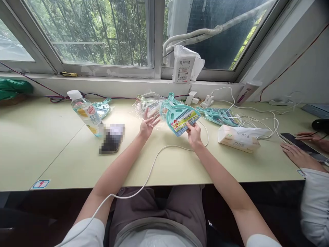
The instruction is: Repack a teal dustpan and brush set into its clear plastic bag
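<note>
Right hand point(194, 133) pinches the teal dustpan set point(180, 115) in its grip; left hand point(148, 124) released, fingers spread

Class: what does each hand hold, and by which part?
Right hand grips the teal dustpan set at its labelled front edge; left hand is open, holding nothing.

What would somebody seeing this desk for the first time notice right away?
Probably the teal dustpan-and-brush set with its bright label at the middle of the pale desk, gripped at its near edge by the right hand, while the left hand is spread open against a clear plastic wrapper. Next, the bottle standing tilted at the left and the tissue pack to the right.
</note>
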`<move>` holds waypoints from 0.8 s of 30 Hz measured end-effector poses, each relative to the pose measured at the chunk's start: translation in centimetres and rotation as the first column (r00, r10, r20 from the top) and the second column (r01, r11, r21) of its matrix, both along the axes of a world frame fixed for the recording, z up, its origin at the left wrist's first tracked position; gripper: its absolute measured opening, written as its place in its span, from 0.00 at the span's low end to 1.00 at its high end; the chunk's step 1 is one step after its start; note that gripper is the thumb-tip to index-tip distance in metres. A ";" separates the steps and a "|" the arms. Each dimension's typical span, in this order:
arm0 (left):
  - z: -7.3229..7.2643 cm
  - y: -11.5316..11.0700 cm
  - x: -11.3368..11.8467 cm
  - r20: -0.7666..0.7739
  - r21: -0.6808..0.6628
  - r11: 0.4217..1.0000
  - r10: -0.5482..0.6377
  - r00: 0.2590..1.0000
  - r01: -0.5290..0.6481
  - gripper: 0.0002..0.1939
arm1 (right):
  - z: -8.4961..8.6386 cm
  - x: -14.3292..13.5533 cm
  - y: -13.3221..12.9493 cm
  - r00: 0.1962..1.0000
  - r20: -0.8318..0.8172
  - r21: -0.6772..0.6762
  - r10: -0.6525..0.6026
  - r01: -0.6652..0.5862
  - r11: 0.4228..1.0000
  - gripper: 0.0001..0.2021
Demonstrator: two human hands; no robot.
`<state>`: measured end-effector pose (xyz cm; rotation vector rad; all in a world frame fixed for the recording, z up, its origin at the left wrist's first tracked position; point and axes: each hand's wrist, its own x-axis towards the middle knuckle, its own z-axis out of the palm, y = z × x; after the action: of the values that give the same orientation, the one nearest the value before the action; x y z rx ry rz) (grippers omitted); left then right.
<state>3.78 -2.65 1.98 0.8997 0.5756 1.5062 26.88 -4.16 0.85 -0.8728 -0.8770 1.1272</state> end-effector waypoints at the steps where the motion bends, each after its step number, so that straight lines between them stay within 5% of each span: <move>1: 0.0 0.0 0.0 -0.007 -0.006 1.000 0.001 1.000 -0.001 0.43 | -0.1 0.2 0.2 1.000 0.001 -0.005 0.006 -0.006 1.000 0.16; 9: -0.3 -0.1 0.6 -0.034 -0.117 0.992 -0.042 0.999 0.038 0.38 | 0.6 -0.3 -0.3 0.979 0.016 -0.037 0.202 -0.202 0.979 0.17; 17: 0.0 -0.7 1.2 0.012 -0.217 0.968 -0.130 0.991 0.129 0.13 | 0.6 -0.7 -0.6 0.963 0.076 -0.016 0.259 -0.259 0.966 0.20; 24: 0.5 -1.1 1.6 0.054 -0.174 0.969 -0.171 0.984 0.178 0.27 | 0.5 -0.9 -0.5 0.974 -0.017 -0.020 0.224 -0.224 0.974 0.17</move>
<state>5.38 -3.72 2.46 0.7609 0.5780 1.2889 26.03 -4.69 1.35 -0.7958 -0.9703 1.3394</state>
